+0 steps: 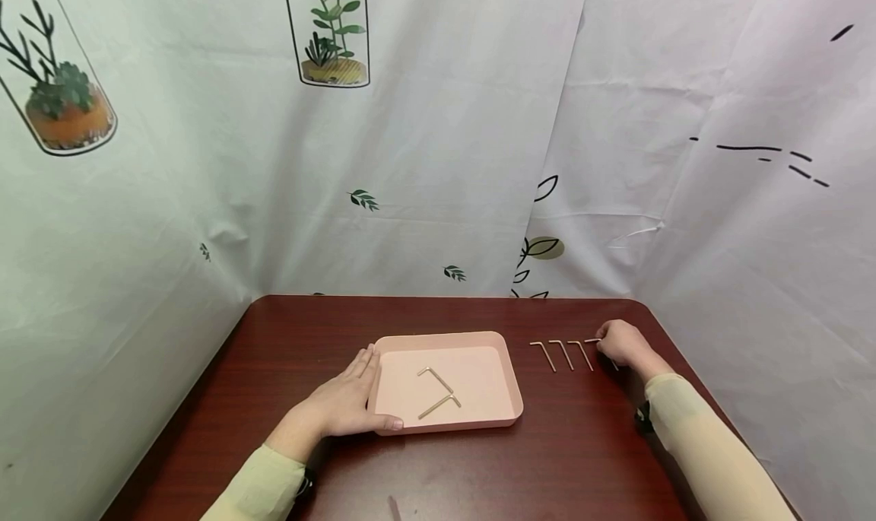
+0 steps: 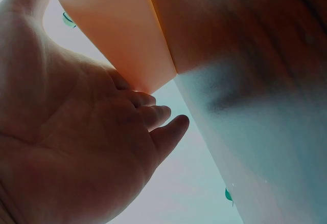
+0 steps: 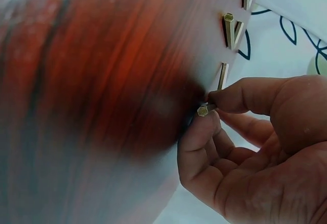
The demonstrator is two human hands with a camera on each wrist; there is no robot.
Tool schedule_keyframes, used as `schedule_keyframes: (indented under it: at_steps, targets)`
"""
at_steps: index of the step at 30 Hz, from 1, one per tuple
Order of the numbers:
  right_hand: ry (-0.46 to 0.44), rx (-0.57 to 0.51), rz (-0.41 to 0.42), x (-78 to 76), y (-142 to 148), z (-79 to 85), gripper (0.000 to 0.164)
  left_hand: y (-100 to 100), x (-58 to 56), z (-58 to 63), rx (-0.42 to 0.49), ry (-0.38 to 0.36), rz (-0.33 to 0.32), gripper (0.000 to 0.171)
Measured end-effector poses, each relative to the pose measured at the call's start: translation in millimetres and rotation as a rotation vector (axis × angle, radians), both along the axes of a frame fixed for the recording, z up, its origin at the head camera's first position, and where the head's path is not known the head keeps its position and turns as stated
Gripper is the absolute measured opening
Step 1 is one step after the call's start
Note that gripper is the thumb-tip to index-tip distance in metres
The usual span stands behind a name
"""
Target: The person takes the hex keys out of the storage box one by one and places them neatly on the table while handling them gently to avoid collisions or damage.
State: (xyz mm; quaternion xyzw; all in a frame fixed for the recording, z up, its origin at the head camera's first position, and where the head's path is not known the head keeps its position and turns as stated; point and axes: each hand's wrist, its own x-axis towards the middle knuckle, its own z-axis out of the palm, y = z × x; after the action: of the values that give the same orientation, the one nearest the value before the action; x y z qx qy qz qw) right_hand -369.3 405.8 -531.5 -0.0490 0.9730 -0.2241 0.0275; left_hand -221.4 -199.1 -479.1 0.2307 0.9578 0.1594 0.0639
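My left hand [image 1: 345, 399] rests along the left side of a pink tray [image 1: 506, 376], its fingers straight along the wall and the thumb over the near rim. Two L-shaped hex keys [image 1: 438, 380] lie inside that tray. Over on the right, my right hand [image 1: 624, 344] pinches another hex key [image 3: 203, 110] between thumb and forefinger at the right end of a row. The hex key beside it [image 1: 580, 354] lies on the table, with two more to its left. In the left wrist view, the tray's wall [image 2: 117, 29] stands against my left fingers.
The dark red-brown wooden table [image 1: 465, 475] has rounded far corners. White cloth with plant prints [image 1: 424, 141] hangs behind it and at both sides. A small blurred brownish strip [image 1: 393, 508] shows at the near edge of the head view.
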Motion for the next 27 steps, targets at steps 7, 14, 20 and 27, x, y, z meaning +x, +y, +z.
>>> schedule_keyframes:
  at_steps: [7,14,20,27]
  targets:
    - [-0.01,0.018,-0.027,-19.2,16.6,-22.6,0.01,0.2,0.3,0.2,0.001,-0.004,0.007,0.141]
    - [0.019,0.043,0.026,-35.0,30.6,-40.9,0.013,0.5,0.7,1.0,0.005,-0.003,0.007,0.141]
    - [0.028,0.059,0.012,-36.6,31.2,-43.0,0.017,0.8,1.2,1.9,0.007,-0.002,0.007,0.141]
    - [0.033,0.08,-0.028,-12.3,10.3,-17.5,0.021,0.7,1.3,1.4,0.005,-0.005,0.005,0.14]
